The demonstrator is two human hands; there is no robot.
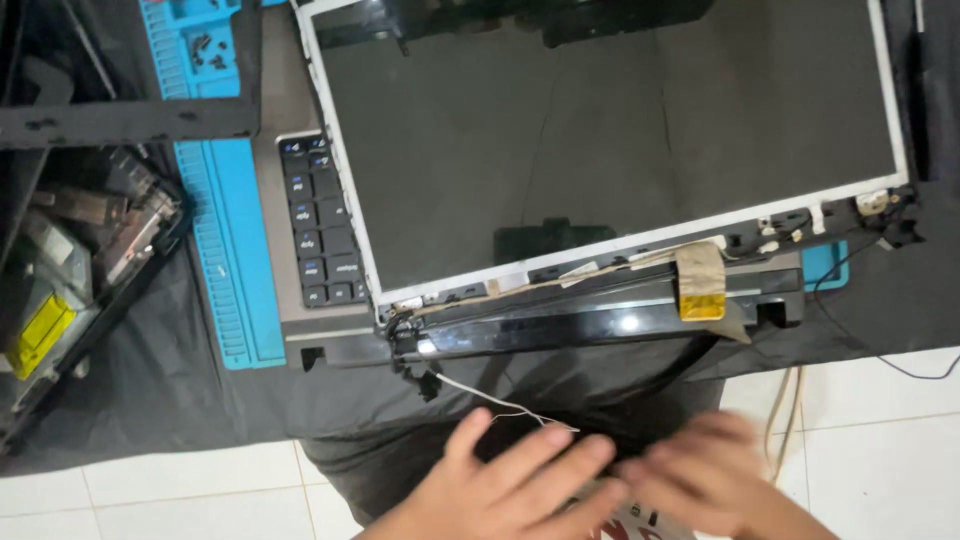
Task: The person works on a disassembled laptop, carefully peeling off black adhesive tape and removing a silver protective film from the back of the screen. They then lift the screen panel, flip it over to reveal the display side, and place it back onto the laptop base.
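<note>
A laptop screen panel (600,140) with a white metal frame lies face up over the laptop's base, whose keyboard (322,225) shows at the left. A black glossy hinge cover strip (600,325) runs along the near edge, with a brown flat cable (702,280) folded over it. A thin white wire (500,402) trails from the left hinge toward me. My left hand (505,490) and my right hand (705,475) are low in the view, fingers spread, blurred, resting close together on dark cloth near the wire's end. Neither hand holds anything.
A blue repair mat (235,250) lies under the laptop at the left, with small screws in its tray (205,50). A black plastic bezel frame (130,120) and an opened device chassis (70,260) sit at far left. Black cloth covers the white tiled floor (880,410).
</note>
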